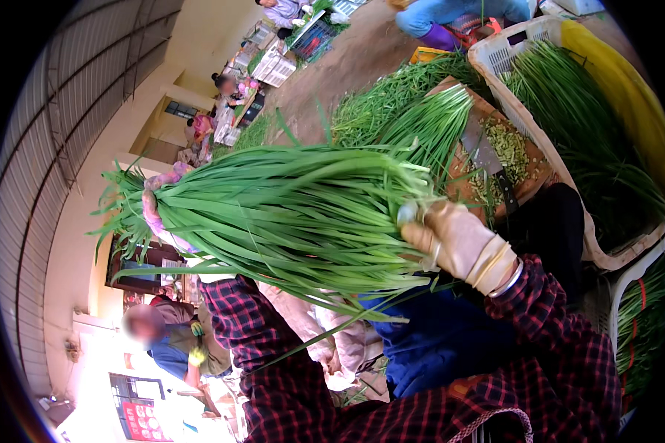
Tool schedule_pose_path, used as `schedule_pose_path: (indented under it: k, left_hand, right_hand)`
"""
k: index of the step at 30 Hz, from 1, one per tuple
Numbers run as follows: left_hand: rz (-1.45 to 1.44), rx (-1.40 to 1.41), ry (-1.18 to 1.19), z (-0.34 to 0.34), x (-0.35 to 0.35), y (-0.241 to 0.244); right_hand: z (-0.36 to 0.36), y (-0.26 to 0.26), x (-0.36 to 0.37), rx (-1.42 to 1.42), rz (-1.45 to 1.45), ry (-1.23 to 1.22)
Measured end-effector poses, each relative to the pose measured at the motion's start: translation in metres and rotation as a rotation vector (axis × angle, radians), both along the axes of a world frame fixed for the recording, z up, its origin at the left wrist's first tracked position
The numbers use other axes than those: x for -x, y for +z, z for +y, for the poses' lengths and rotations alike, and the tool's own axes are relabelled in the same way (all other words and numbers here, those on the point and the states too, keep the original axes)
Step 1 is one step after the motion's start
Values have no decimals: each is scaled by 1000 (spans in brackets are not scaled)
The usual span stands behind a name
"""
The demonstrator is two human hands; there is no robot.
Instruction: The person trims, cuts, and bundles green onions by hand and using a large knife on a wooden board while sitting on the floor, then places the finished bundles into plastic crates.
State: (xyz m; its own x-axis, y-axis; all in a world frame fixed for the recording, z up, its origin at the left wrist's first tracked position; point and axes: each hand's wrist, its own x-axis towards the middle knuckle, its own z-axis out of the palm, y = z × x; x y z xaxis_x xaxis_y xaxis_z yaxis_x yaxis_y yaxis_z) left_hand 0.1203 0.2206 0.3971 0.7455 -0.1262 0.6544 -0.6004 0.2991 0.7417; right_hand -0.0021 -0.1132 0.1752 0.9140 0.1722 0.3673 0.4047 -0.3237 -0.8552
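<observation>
A large bundle of long, flat green leaves, apparently garlic chives [277,216], lies across the middle of the view, pale stem ends at the right. My left hand [163,207], in a pink patterned glove, is wrapped around the leafy end. At the stem ends is my right hand [451,238] in a pale glove, its fingers bent and blurred by motion; whether they grip any stems is unclear. Beyond it, a knife with a black handle [485,158] rests on a round wooden board [532,185] among chopped stem pieces [501,147]. Another bundle [432,119] overlaps the board's edge.
A white plastic crate [559,199] of greens and yellow cloth [620,94] is at the right; below it stands another crate [615,299] with tied greens. Loose greens [366,105] cover the ground beyond the board. Sacks [349,343] lie below the bundle. Other people work farther off.
</observation>
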Motion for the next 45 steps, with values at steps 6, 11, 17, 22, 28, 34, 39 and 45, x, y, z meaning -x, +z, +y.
schedule_pose_path:
  k: [6, 11, 17, 22, 28, 34, 39, 45]
  left_hand:
    - [74, 116, -228, -46, 13, -15]
    - [72, 154, -196, -48, 19, -22]
    - [38, 191, -278, -70, 29, -17]
    - [170, 101, -459, -38, 29, -4]
    - [158, 252, -260, -52, 32, -19]
    - [189, 256, -355, -48, 24, -17]
    - [143, 186, -243, -45, 27, -27]
    - [132, 239, -308, -35, 22, -20]
  right_hand:
    - [20, -44, -41, -76, 44, 97]
    - [35, -55, -37, -616, 489, 242]
    - [27, -45, -20, -1163, 578, 398]
    - [39, -40, 1, -1182, 681, 423]
    - [20, -29, 11, -1390, 657, 399]
    - [14, -26, 10, -887, 502, 656]
    - [26, -38, 2, -1403, 624, 321]
    - [1, -48, 22, -1432, 575, 537]
